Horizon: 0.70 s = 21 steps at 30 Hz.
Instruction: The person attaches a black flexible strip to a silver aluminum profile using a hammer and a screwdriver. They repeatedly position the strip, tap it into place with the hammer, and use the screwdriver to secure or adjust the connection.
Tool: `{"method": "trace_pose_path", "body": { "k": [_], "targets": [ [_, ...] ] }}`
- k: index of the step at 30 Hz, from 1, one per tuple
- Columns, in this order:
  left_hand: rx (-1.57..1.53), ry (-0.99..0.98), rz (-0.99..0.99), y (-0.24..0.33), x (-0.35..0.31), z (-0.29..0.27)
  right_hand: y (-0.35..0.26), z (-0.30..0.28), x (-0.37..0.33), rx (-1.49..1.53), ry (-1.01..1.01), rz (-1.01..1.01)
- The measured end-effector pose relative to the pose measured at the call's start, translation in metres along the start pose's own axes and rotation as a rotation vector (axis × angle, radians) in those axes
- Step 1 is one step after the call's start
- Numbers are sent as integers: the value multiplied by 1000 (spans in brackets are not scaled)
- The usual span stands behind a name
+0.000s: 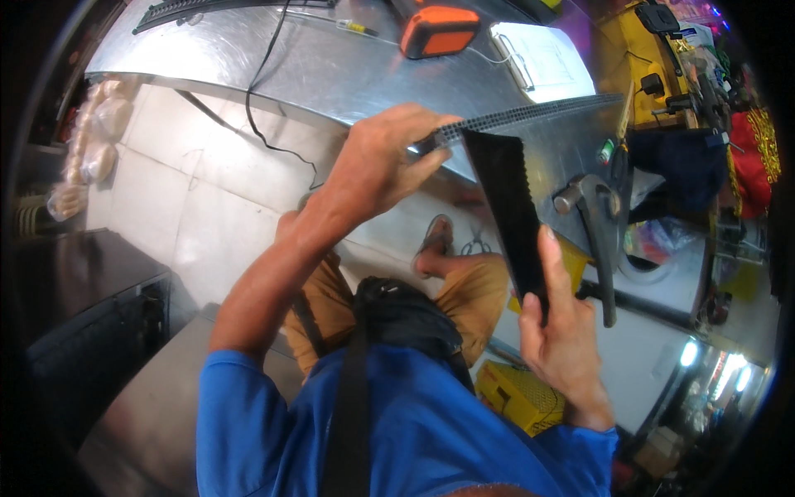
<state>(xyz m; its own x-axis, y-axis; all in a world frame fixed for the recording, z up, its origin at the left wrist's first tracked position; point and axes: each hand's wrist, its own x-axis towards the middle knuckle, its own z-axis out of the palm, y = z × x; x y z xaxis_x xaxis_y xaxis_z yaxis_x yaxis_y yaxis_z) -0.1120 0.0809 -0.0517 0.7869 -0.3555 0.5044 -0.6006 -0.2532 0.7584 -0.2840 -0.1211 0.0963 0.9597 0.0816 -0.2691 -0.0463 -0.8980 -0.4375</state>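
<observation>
My left hand [385, 157] is closed on the near end of a long dark strip with a grid-like perforated face [538, 111], which reaches rightward over the metal table. My right hand [563, 340] grips the lower end of a flat black piece with a notched edge [503, 195], the index finger lying along its side. The black piece's top is close to the strip, right of my left hand; whether they touch, I cannot tell. A hammer [603, 248] lies to the right of the black piece, by the table edge.
On the metal table [331, 66] are an orange-and-black device [439, 31], a clipboard with paper [546, 62] and a black cable [263, 70] hanging over the edge. Scissors [623, 137] lie at the right. A yellow basket [522, 398] stands by my right leg.
</observation>
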Motion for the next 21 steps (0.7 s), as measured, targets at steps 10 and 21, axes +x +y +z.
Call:
{"method": "trace_pose_path", "body": {
  "k": [10, 21],
  "targets": [
    [-29, -8, -19, 1, 1, -1, -25, -14, -1, -56, -54, 78],
    [-51, -13, -33, 1, 1, -2, -43, -27, -2, -102, -48, 68]
  ]
}}
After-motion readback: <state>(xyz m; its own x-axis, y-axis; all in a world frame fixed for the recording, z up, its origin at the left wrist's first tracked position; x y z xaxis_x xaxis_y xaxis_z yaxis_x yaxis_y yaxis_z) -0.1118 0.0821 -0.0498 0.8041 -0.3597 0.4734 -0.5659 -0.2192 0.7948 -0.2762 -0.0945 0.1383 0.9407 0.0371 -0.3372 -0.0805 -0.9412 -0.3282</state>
